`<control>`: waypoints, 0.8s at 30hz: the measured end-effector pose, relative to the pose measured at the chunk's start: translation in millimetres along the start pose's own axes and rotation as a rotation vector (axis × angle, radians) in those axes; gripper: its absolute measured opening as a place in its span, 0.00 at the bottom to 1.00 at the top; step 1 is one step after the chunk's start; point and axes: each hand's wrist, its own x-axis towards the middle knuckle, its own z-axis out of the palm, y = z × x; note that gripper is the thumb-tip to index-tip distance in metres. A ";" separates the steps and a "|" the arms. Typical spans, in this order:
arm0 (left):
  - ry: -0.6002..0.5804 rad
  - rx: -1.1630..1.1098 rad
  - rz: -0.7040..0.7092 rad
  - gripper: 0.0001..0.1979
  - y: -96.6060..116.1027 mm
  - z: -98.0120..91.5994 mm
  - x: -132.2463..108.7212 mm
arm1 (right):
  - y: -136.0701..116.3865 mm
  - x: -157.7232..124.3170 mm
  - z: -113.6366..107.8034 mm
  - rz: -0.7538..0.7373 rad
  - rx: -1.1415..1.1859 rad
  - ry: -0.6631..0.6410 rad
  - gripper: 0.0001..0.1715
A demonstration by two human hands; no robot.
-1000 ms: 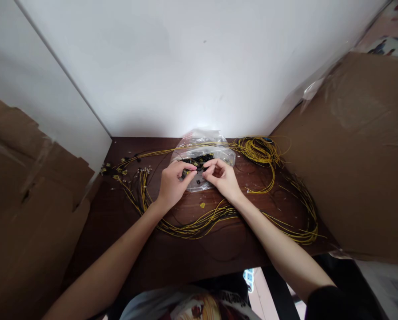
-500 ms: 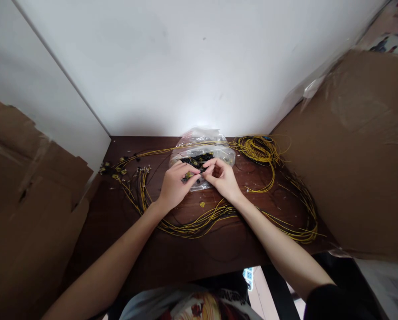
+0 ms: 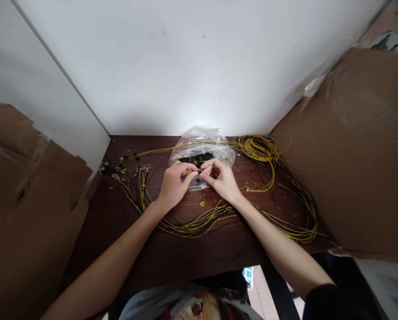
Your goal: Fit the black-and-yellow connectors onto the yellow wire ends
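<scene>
A clear plastic bag [image 3: 226, 153] lies at the back middle of the dark wooden table, with small black and yellow parts [image 3: 197, 158] in its mouth. Over its front edge, my left hand [image 3: 177, 182] pinches a small black piece [image 3: 199, 172] between thumb and index finger. Close by on the right, my right hand [image 3: 220, 178] has its thumb and fingers drawn together at the same piece; what lies between them is too small to make out. A thin black wire arcs left from near the hands.
A coil of yellow and black wires [image 3: 259, 151] lies back right. A long wire bundle [image 3: 192, 229] curves across the front, its connector ends [image 3: 144, 170] at left. Cardboard [image 3: 352, 155] stands right, more cardboard [image 3: 29, 191] left. A yellow bit [image 3: 202, 204] lies in front.
My fingertips have moved slightly apart, and the black piece shows more clearly at the left fingertips. Both hands otherwise keep nearly the same place.
</scene>
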 end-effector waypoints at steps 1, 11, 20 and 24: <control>0.003 0.004 -0.001 0.03 -0.2 0.1 -0.2 | 0.4 0.2 -0.2 0.008 0.008 0.009 0.11; -0.028 -0.003 0.037 0.05 -2.6 0.4 -0.1 | -3.9 0.2 -0.7 0.012 0.031 0.015 0.10; -0.007 -0.008 0.024 0.06 -3.5 -0.3 0.9 | -3.9 0.3 -1.9 -0.039 -0.046 0.005 0.08; -0.023 -0.016 0.027 0.06 -3.4 -0.1 0.4 | -1.8 1.2 -1.5 0.002 0.031 0.000 0.09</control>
